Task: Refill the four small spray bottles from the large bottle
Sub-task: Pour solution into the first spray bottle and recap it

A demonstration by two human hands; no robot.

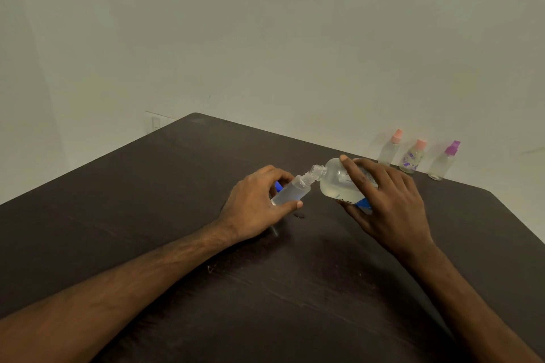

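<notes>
In the head view, just right of the frame's centre, the pouring step is in hand. The left hand (259,203) pinches an uncapped small spray bottle (290,193) between thumb and curled fingers. The right hand (389,200) wraps its fingers over the large bottle (342,183), thumb beneath. Both bottles are held above the dark table (147,215). The small bottle's long axis runs from lower left to upper right, its open neck pointing up and right. The large bottle is tipped over, axis running from lower right to upper left, mouth aimed left at that neck. The two openings touch or nearly touch. The small bottle already looks largely full, so this is probably a late stage of its fill. Next comes levelling the large bottle without a drip, then refitting the sprayer; a blue piece (278,186) behind the left fingers may be that. A wet spot (300,216) lies below. Three capped small bottles (413,158) stand upright at the right-hand table edge.
</notes>
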